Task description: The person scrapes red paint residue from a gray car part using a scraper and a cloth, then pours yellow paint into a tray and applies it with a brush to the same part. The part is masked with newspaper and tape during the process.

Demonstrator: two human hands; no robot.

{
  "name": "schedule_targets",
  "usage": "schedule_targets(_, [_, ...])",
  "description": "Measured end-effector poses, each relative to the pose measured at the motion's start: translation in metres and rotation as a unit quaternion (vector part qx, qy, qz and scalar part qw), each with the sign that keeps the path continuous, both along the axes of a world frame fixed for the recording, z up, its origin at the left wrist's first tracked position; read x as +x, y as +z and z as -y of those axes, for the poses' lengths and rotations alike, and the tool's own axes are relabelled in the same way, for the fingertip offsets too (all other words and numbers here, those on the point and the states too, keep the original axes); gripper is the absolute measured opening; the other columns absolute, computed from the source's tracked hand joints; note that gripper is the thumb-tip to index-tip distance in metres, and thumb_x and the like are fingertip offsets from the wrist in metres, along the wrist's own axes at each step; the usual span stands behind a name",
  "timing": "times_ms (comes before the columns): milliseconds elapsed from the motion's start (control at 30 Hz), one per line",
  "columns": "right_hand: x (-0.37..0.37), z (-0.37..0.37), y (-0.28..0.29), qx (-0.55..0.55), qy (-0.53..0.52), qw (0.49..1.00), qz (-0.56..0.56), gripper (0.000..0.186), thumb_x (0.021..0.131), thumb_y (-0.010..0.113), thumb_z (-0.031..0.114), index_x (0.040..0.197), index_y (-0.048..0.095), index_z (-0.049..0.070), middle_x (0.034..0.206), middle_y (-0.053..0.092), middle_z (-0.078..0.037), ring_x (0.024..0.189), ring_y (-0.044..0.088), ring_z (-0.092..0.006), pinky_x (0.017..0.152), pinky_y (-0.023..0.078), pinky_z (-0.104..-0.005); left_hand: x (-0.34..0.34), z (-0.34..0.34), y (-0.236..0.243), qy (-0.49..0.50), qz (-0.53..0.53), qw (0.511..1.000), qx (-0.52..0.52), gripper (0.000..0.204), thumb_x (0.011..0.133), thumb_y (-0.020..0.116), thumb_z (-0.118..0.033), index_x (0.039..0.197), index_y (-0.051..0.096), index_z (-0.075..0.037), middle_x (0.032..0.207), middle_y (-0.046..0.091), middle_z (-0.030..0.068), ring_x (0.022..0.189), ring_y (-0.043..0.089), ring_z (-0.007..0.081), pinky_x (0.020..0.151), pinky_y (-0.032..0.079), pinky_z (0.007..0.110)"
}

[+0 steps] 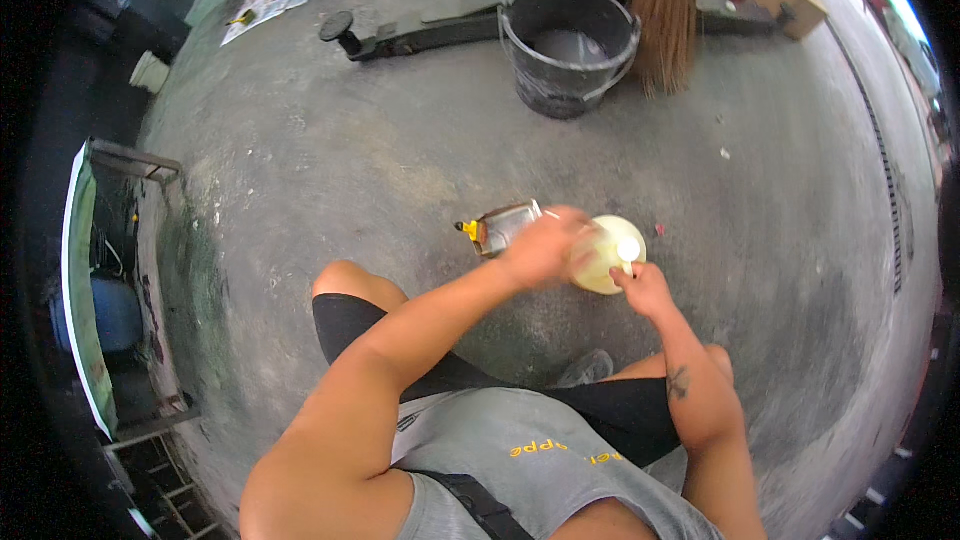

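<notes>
The fingers (622, 276) of the right hand (648, 290) are bent together, pinching the stem of a white piece (628, 249) at the near side of a yellow container (606, 283). Those of the left hand (545, 250) blur over the container's left edge; how far they open, or whether they grip anything, I cannot tell. The container, just beyond the right fingertips, is round and pale yellow, with a glossy, washed-out surface; whether the white piece belongs to it is unclear. Yellow lettering crosses the grey shirt (480, 430) nearer the body than the fingers, upside down and broken by folds. Left of the left fingers, a metal tray (512, 220) with a yellow-handled tool (470, 230) is partly covered by that hand.
</notes>
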State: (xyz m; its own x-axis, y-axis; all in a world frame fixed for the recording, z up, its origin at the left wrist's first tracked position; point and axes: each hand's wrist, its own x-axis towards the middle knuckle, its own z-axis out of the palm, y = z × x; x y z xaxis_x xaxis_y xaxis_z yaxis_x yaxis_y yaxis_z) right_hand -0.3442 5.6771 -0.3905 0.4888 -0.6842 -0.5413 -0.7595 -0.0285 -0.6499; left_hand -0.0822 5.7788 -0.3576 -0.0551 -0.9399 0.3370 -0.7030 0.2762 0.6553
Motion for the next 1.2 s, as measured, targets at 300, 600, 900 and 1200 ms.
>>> schedule_targets(300, [0.011,0.009,0.011,-0.080,0.102,0.987,-0.096,0.049,0.103,0.068,0.045,0.117,0.076,-0.002,0.106,0.076,-0.030,0.103,0.074,-0.0479,0.088,0.057,-0.0534,-0.026,0.052,0.018,-0.242,0.357,0.902,-0.009,0.050,0.099,0.064,-0.026,0.148,0.059,-0.021,0.136,0.059,0.0099,0.124,0.064,0.0296,0.099,0.051,0.042])
schedule_targets(600, [0.018,0.010,0.011,-0.116,0.122,0.983,-0.069,0.044,0.103,0.067,0.043,0.111,0.076,0.001,0.102,0.075,-0.030,0.100,0.073,-0.0478,0.087,0.056,-0.0541,-0.039,0.061,0.004,-0.098,0.303,0.947,0.045,0.050,0.105,0.056,-0.052,0.115,0.068,-0.004,0.106,0.069,0.0146,0.101,0.072,0.0327,0.090,0.056,0.045])
schedule_targets(900, [0.030,0.011,0.012,-0.131,0.117,0.980,-0.089,0.050,0.103,0.066,0.048,0.115,0.079,0.001,0.111,0.076,-0.028,0.107,0.073,-0.0461,0.093,0.057,-0.0545,-0.030,0.062,0.056,0.003,0.165,0.952,0.259,0.052,0.104,0.059,-0.054,0.107,0.081,-0.007,0.112,0.076,0.0212,0.105,0.075,0.0402,0.089,0.060,0.051])
schedule_targets(1200, [0.045,0.014,0.023,-0.122,0.111,0.984,-0.070,0.048,0.103,0.067,0.047,0.112,0.078,0.001,0.102,0.077,-0.025,0.100,0.075,-0.0434,0.089,0.058,-0.0529,-0.003,0.048,0.035,-0.175,0.228,0.946,0.149,0.050,0.089,0.073,-0.010,0.138,0.068,-0.020,0.145,0.059,0.0159,0.121,0.066,0.0413,0.101,0.057,0.052])
